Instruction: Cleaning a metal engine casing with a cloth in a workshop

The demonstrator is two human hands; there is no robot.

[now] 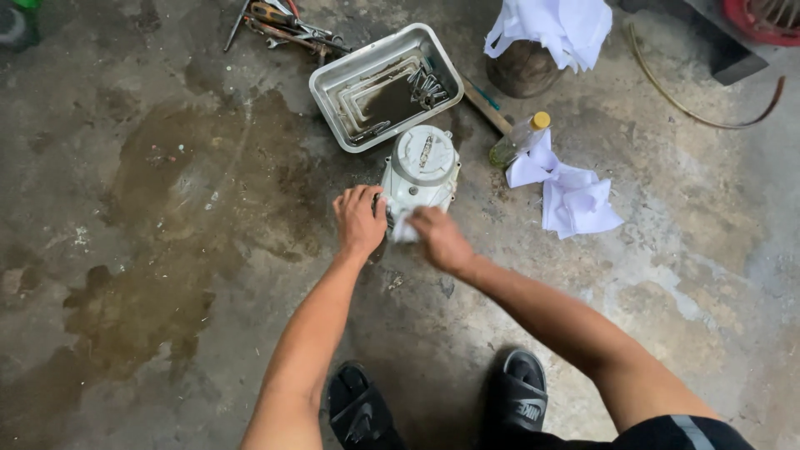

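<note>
While the left hand (359, 220) steadies the near-left edge of the white engine cover (421, 173), its fingers curl against the casing; the right hand (439, 237) pinches a small white rag (405, 230) against the cover's near edge. Cover sits on the concrete floor (167, 250), just nearer than the metal tray (385, 85), with the capped bottle (519, 139) to its right and crumpled white cloths (575, 198) beyond that.

Judgement: cast metal, so rigid and fairly heavy, unlikely to flex. Surface may be oily, hence slippery. Best hold is probably at the rim flanges on opposite sides, not the raised round face. Loose tools (283, 29) lie beyond the tray.
</note>
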